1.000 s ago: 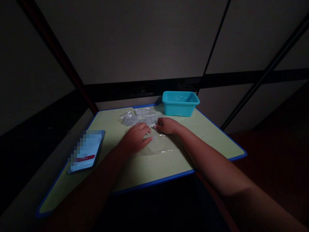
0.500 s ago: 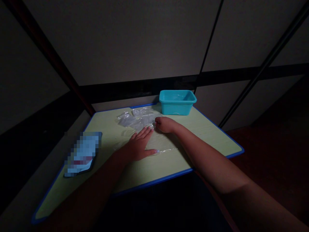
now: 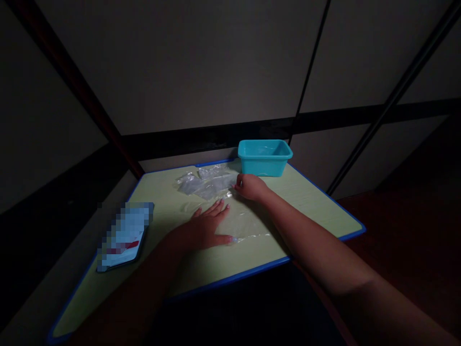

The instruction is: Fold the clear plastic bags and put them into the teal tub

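Observation:
My left hand (image 3: 212, 225) lies flat with its fingers spread on a clear plastic bag (image 3: 248, 223) on the table. Beyond its fingertips, my right hand (image 3: 249, 186) is closed, thumb and fingers pinched at the far edge of the plastic. What it grips is too small to make out. Crumpled clear plastic pieces (image 3: 216, 185) lie just past both hands, one with a greyish look. Another crumpled clear piece (image 3: 189, 182) rests to their left.
A turquoise basin (image 3: 264, 166) stands at the back of the pale table (image 3: 317, 206), which has a blue rim. At the left lies a phone-like device (image 3: 126, 235), its screen blurred. A panelled wall rises behind the table.
The view has tilted slightly, so the table sits lower. My right hand has moved a little away from my left hand, toward the basin. My left hand stays flat on the plastic.

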Motion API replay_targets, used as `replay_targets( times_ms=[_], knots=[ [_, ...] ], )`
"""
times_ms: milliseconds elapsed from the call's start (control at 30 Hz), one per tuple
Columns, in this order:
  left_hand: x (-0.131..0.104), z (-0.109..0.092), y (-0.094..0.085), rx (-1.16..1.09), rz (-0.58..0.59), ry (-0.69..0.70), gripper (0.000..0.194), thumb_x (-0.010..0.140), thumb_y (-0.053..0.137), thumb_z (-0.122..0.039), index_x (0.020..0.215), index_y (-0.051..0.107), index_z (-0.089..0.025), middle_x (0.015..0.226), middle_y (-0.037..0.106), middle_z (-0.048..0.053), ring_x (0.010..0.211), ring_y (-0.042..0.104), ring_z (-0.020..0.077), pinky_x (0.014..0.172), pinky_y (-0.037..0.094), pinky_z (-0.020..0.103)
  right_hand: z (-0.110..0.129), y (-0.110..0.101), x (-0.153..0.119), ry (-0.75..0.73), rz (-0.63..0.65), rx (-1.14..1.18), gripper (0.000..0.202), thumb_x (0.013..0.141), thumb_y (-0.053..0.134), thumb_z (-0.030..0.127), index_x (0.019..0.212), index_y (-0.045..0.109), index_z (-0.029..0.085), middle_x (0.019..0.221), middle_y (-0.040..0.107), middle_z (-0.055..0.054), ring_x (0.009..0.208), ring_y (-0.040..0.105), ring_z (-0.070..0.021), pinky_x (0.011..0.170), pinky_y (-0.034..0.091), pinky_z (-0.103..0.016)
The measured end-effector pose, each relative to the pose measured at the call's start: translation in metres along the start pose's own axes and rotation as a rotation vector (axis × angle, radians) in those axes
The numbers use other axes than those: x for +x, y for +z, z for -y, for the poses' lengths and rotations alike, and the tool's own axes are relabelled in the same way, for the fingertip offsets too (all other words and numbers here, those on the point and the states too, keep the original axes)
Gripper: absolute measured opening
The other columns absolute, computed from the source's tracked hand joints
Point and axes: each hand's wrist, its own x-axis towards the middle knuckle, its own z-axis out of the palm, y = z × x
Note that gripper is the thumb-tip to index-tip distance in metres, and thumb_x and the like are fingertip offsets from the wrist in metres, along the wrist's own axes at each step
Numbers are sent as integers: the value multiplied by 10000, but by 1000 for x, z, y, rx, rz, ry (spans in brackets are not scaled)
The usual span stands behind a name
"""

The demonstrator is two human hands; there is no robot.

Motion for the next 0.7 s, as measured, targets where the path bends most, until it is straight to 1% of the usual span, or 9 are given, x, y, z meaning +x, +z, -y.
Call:
replay_targets(
  times_ms=[67,133,200,267,300,367,467,567,700],
  knots=[
    [-2,1,-3,-43,3,4,843,763,424,-646,1433,123,-233,1492,30,113,1362,48,313,1031,81,590,1,2,0,-32,12,12,277,810,503,396,883,635,164,850,674,-100,716,581,-172,563,335,-237],
    [-2,4,-7,-97,-54,-5,782,773,443,-612,1418,201,-242,1492,98,106,1361,79,311,1036,95,583,2,3,0,-86,20,30,247,806,510,356,869,640,155,843,673,-100,707,574,-164,562,331,-233],
    [1,8,-10,-163,-194,-18,690,792,446,-561,1378,319,-220,1471,229,107,1349,175,294,1056,151,524,3,5,1,-133,22,48,206,803,504,285,851,647,146,854,672,-102,717,569,-160,577,335,-228],
    [6,13,-12,-245,-369,-34,569,805,447,-485,1286,460,-180,1376,417,115,1280,344,263,1050,247,430,3,6,1,-155,31,78,177,781,504,207,847,653,138,872,672,-100,736,566,-157,596,341,-221],
    [8,15,-13,-302,-446,-52,509,805,451,-447,1226,514,-169,1302,499,113,1214,432,248,1021,306,392,3,7,2,-160,42,103,179,764,506,169,857,655,137,883,672,-96,747,565,-155,606,345,-216],
    [13,19,-14,-441,-557,-116,415,799,460,-394,1127,568,-164,1158,594,100,1054,556,229,919,413,359,3,8,3,-162,72,168,224,733,501,102,892,655,135,900,673,-84,761,564,-148,625,356,-203],
    [17,22,-15,-606,-651,-219,346,794,476,-356,1068,570,-167,1028,625,78,857,613,201,775,477,333,3,7,3,-164,113,256,284,714,482,48,922,657,129,904,675,-70,761,564,-139,650,369,-192],
    [21,23,-15,-739,-751,-305,289,790,492,-295,1036,555,-158,1008,603,68,739,609,155,708,478,289,4,5,2,-173,137,319,307,705,459,18,911,664,116,892,675,-68,764,566,-135,665,375,-186],
    [24,23,-17,-975,-798,-414,238,816,487,-268,1030,523,-170,967,583,43,620,588,104,601,459,230,4,5,2,-201,168,383,333,695,430,-17,900,663,102,866,675,-62,762,567,-124,677,379,-174]
  ],
)
